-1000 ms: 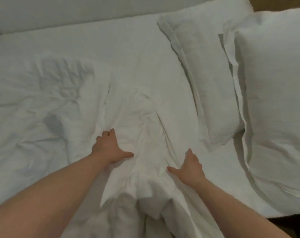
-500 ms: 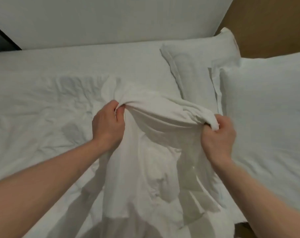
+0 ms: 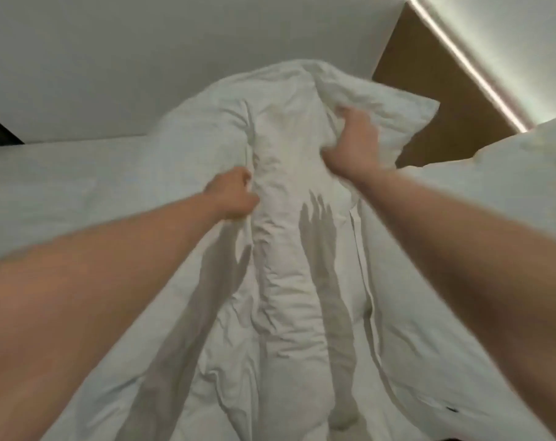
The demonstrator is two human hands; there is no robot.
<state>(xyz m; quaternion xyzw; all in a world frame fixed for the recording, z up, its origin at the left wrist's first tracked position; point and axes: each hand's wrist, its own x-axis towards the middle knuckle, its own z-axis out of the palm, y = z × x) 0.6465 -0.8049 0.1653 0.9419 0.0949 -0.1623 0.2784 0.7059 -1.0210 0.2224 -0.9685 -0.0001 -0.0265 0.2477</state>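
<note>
Up goes the white duvet (image 3: 289, 192) since half a second ago, both fists hauling it high above the bed (image 3: 63, 186), left hand (image 3: 233, 197) and right hand (image 3: 353, 141) each clenched tight round bunched fabric, pillow (image 3: 407, 122) behind.

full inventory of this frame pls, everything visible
duvet: 1, white, centre, bunched and held up off the bed by both hands
bed sheet: 1, white, left, flat on the bed
far pillow: 1, white, right of centre, partly hidden behind the duvet
near pillow: 1, white, right edge
wall: 1, white, top
wooden panel: 1, brown, upper right behind the pillows
light strip: 1, glowing white, along the panel's edge
left hand: 1, grips the duvet, lower than the right
right hand: 1, grips the duvet higher up
</note>
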